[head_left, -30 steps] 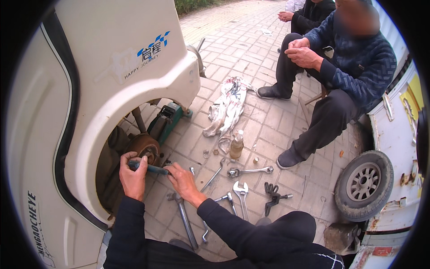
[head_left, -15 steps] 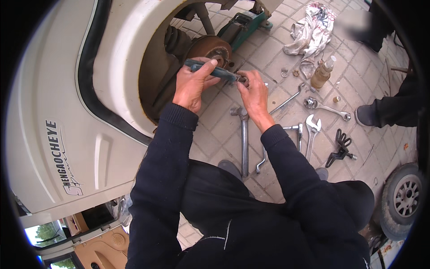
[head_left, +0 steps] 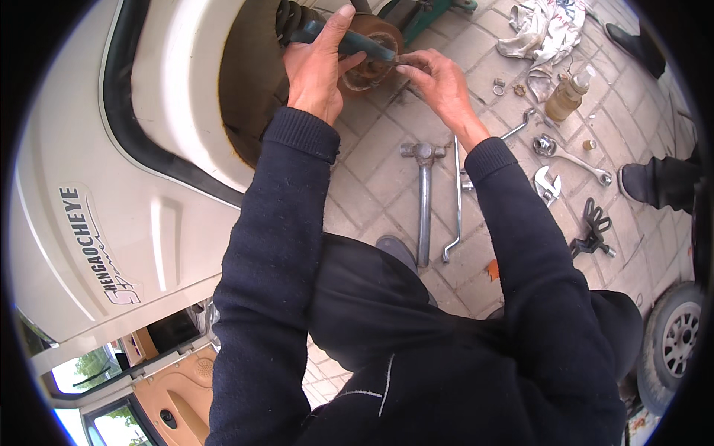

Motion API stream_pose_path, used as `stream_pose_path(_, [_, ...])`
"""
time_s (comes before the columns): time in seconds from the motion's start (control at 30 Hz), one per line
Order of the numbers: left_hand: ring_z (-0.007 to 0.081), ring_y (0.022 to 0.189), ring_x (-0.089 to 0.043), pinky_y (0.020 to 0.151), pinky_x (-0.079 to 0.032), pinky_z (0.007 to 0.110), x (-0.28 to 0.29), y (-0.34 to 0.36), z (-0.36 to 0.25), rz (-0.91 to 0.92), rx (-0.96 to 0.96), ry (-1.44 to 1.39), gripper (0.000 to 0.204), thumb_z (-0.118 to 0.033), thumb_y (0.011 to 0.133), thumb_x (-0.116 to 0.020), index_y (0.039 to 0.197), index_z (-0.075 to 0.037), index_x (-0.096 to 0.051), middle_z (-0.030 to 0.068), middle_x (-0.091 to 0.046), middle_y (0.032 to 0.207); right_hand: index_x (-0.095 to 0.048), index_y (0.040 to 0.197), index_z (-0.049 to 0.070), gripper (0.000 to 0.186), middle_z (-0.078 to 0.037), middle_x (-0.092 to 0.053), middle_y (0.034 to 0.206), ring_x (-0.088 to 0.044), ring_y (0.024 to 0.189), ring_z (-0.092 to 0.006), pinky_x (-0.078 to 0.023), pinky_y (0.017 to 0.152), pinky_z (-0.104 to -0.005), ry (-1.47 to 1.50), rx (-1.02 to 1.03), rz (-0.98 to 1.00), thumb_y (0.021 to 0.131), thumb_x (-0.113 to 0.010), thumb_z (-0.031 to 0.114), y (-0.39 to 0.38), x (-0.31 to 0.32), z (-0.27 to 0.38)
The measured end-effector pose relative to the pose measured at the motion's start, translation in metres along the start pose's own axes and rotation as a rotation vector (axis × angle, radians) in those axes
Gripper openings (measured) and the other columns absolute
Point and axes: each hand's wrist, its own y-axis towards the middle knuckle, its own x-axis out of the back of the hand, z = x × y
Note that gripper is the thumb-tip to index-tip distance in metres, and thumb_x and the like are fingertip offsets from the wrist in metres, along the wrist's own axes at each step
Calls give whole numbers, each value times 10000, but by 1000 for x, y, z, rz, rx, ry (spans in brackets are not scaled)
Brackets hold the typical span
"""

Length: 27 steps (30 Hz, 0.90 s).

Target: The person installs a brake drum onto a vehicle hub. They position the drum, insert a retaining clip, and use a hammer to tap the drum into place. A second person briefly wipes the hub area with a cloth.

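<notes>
My left hand (head_left: 315, 71) is closed around a long blue-green tool (head_left: 370, 47), which looks like pliers with sleeved handles. The thumb sticks up along it. At the tool's far end the fingers of my right hand (head_left: 440, 77) are pinched together at its tip. Whether they hold a small part there is too small to tell. Both hands are in front of a rusty brake drum or disc (head_left: 381, 77) inside the wheel arch of a cream-coloured vehicle (head_left: 167, 82). The tool and left hand hide part of the rusty disc.
On the paving lie a hammer (head_left: 425, 201), a long bent wrench (head_left: 458, 201), a socket wrench (head_left: 573, 160), an adjustable wrench (head_left: 548, 186) and a black puller (head_left: 593, 234). A bottle (head_left: 565, 100), rag (head_left: 547, 33), wheel (head_left: 673, 338), green jack (head_left: 428, 15) and another person's shoe (head_left: 634, 183) are to the right.
Both hands and the tool have moved up in the picture, nearer the rusty disc. The view has shifted, so the ground tools sit further right. Both hands keep their grip.
</notes>
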Motion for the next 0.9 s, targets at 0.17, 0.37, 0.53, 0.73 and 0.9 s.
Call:
stream_pose_path(0.17, [167, 873, -689, 735, -535, 294, 3, 2, -3, 90, -8, -44, 403, -352, 880, -830, 1076, -28, -690, 81, -725, 1000, -719, 1192, 30, 329, -90, -713, 1027, -685, 857, -183, -535, 788, -314, -15, 52, 7, 954, -694, 257, 5, 2, -1])
stream_pose_path(0.37, [130, 802, -645, 708, -496, 260, 0, 18, 3, 276, -133, 39, 318, -301, 903, -812, 1038, -34, -704, 44, -715, 918, -700, 1237, -6, 356, -78, -733, 990, -678, 808, -137, -545, 767, -306, 188, -154, 82, 982, -673, 242, 12, -5, -11])
stream_pose_path(0.53, [111, 773, -616, 726, -520, 268, 0, 25, 13, 156, -213, 58, 288, -301, 923, -796, 1015, -42, -709, 30, -706, 902, -679, 1273, -31, 401, -118, -758, 1009, -710, 856, -163, -565, 757, -330, 358, -256, 64, 972, -685, 233, 9, -19, -18])
stream_pose_path(0.73, [118, 793, -632, 743, -530, 276, 0, 29, 16, 219, -304, 64, 293, -286, 938, -779, 1060, -30, -703, 42, -715, 928, -652, 1313, -28, 379, -95, -743, 1057, -692, 907, -132, -582, 789, -284, 380, -229, 70, 978, -691, 144, 18, -25, -27])
stream_pose_path(0.9, [144, 858, -673, 776, -552, 288, 0, 30, 15, 284, -286, -28, 271, -248, 950, -762, 1080, -37, -653, 60, -719, 974, -656, 1284, -41, 374, -102, -746, 1077, -705, 935, -146, -588, 787, -282, 384, -231, 70, 970, -713, 154, 25, -34, -37])
